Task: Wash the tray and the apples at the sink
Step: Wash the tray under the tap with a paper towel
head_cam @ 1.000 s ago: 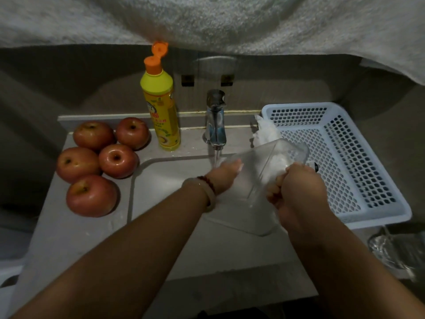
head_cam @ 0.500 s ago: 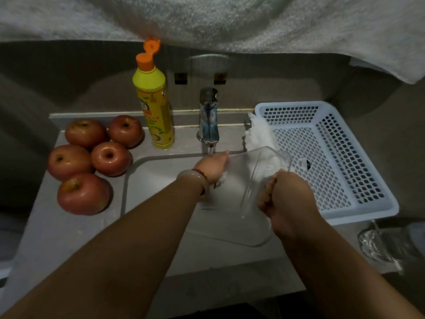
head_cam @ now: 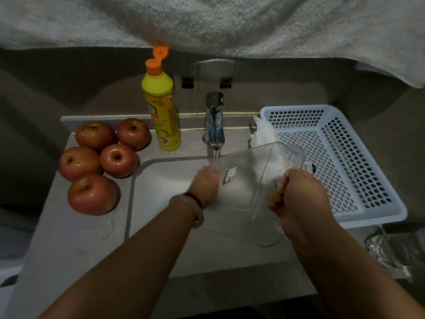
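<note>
Head view.

Tray (head_cam: 248,187) — clear plastic, rectangular, rounded corners, a small label on its left part; held tilted over the sink (head_cam: 161,180), its far end raised toward the basket (head_cam: 345,162).

Right hand (head_cam: 299,194) — fingers curled round the tray's right edge, gripping it.

Left hand (head_cam: 207,183) — at the tray's left side, under the water running from the tap (head_cam: 215,120); its fingers are hidden behind the hand and blurred, so their state cannot be told. Two bracelets (head_cam: 195,208) on the wrist.

Apples (head_cam: 101,162) — five, red with yellowish patches, glossy, grouped in touching rows on the surface (head_cam: 69,238) left of the sink.

Soap bottle (head_cam: 162,111) — yellow, orange cap flipped open, upright between the apples and the tap.

Basket — white, perforated, right of the sink. A white cloth (head_cam: 264,134) lies at its near-left corner, partly behind the tray.

Towel (head_cam: 207,21) — pale, hanging across the top of the view.
</note>
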Demonstrator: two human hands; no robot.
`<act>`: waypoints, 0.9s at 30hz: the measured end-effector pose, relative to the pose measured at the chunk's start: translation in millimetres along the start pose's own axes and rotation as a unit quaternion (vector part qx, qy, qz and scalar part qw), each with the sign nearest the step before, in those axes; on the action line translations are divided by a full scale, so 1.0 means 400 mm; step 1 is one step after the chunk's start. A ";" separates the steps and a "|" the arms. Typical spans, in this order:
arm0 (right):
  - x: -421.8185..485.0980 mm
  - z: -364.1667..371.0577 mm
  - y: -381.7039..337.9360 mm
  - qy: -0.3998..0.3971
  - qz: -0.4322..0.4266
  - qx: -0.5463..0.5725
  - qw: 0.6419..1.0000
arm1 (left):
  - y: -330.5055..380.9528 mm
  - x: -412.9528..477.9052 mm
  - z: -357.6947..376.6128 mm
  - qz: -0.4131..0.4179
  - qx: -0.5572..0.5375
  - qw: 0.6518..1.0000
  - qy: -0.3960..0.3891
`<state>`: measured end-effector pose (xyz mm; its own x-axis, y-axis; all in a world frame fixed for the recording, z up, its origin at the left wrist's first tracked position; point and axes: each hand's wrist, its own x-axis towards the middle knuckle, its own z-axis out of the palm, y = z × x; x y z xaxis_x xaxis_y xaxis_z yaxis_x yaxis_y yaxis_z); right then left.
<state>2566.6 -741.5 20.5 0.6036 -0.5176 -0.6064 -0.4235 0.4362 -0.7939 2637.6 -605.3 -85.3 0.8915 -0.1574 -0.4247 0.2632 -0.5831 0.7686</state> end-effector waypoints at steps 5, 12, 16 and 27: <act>0.022 -0.010 0.005 -0.026 -0.045 -0.031 0.998 | 0.000 -0.050 0.022 0.148 0.039 0.987 0.042; 0.039 -0.021 0.016 -0.014 -0.045 -0.072 0.996 | 0.051 -0.137 0.070 0.165 0.040 0.985 0.027; 0.010 -0.002 0.026 -0.027 0.018 0.005 0.999 | -0.014 0.035 -0.018 -0.014 0.001 1.000 -0.027; -0.002 -0.013 0.013 0.001 0.010 -0.026 1.000 | 0.027 -0.027 0.075 0.056 0.043 0.998 0.005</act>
<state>2560.5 -742.6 16.8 0.5934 -0.5108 -0.6221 -0.4699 0.4076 -0.7830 2619.8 -633.8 -87.0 0.9172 -0.2173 -0.3341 0.1306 -0.6280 0.7671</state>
